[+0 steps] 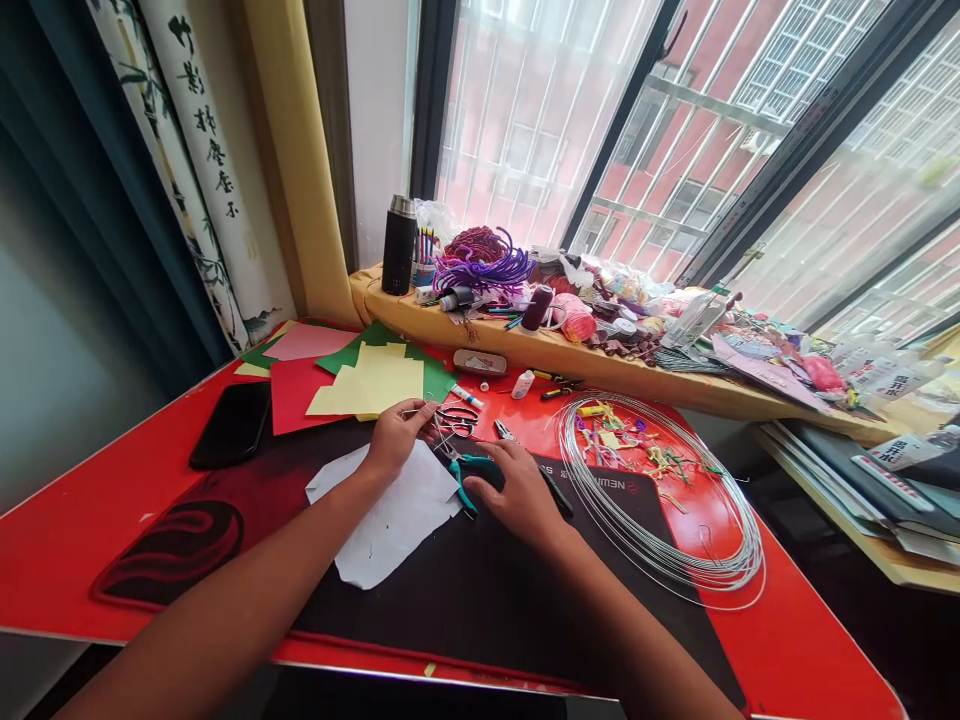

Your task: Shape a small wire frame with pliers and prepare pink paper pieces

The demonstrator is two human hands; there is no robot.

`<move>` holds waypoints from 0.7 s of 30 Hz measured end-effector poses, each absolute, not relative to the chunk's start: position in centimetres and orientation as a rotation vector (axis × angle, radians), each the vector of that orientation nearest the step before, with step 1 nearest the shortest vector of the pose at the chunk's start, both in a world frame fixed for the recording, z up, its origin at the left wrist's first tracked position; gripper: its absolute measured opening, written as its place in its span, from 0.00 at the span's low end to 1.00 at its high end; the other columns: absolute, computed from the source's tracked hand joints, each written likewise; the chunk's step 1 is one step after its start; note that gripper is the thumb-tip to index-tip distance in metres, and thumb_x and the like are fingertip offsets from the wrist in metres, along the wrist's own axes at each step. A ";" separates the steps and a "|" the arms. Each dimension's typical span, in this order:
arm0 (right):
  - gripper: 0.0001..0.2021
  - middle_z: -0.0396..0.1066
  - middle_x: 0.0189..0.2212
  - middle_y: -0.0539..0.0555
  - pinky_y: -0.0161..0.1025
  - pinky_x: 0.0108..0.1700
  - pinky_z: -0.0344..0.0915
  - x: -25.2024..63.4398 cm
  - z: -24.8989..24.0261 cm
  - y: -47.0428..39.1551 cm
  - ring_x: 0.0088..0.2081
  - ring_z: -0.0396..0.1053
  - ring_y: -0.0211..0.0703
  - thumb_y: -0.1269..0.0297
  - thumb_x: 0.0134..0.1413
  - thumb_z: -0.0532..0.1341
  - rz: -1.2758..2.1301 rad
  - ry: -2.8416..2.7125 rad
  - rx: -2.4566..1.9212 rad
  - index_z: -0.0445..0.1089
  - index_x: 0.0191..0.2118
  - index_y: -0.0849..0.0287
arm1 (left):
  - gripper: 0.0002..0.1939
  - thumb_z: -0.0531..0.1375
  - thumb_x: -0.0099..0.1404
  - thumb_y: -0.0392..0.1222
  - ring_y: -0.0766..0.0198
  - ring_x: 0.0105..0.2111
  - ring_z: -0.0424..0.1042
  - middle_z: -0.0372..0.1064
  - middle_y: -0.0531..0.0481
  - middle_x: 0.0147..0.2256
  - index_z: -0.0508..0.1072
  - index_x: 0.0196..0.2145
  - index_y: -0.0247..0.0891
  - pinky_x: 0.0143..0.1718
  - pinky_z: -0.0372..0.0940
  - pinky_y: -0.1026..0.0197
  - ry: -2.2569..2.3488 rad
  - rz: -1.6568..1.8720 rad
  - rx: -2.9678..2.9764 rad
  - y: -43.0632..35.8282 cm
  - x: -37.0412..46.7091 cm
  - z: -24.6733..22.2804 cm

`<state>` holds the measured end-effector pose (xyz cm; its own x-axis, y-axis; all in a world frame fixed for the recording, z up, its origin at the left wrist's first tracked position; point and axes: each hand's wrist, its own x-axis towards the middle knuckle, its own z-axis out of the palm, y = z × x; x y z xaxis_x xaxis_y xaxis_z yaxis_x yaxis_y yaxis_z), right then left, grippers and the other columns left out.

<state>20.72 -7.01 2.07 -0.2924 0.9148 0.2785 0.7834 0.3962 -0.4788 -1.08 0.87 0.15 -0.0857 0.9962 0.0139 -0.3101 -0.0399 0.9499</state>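
Left hand [399, 440] held a closed pinch on bent wire [444, 440]; right hand [517, 490], half curled, gripped teal pliers [457, 474]. Judged risk: wire twisted free if the pinch loosened.

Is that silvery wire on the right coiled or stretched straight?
Coiled: the silvery wire lies in many loops across the black mat and red table.

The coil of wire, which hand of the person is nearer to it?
Right. The right hand is at the teal pliers, left of the coil of wire; the left hand is farther left, by the white paper.
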 end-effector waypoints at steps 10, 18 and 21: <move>0.36 0.64 0.63 0.66 0.56 0.66 0.58 18.9 0.7 -7.5 0.65 0.60 0.62 0.52 0.54 0.72 0.345 -2.393 -1.471 0.66 0.66 0.57 | 0.27 0.74 0.46 0.61 0.61 0.21 0.73 0.74 0.49 0.23 0.77 0.32 0.35 0.22 0.67 0.62 0.992 1.387 0.965 1.0 -1.1 -0.2; 0.29 0.68 0.59 0.63 0.49 0.64 0.61 19.4 1.4 -7.3 0.61 0.65 0.56 0.64 0.57 0.68 0.445 -2.313 -1.479 0.68 0.64 0.59 | 0.26 0.73 0.48 0.62 0.62 0.21 0.72 0.73 0.49 0.22 0.78 0.31 0.35 0.22 0.68 0.62 0.985 1.387 0.991 0.8 -1.2 0.1; 0.25 0.71 0.56 0.61 0.48 0.63 0.61 19.5 1.9 -7.4 0.58 0.67 0.54 0.67 0.58 0.64 0.475 -2.266 -1.509 0.69 0.62 0.59 | 0.26 0.73 0.48 0.62 0.62 0.21 0.72 0.72 0.50 0.21 0.77 0.31 0.35 0.22 0.68 0.62 0.991 1.388 0.997 0.9 -1.2 0.0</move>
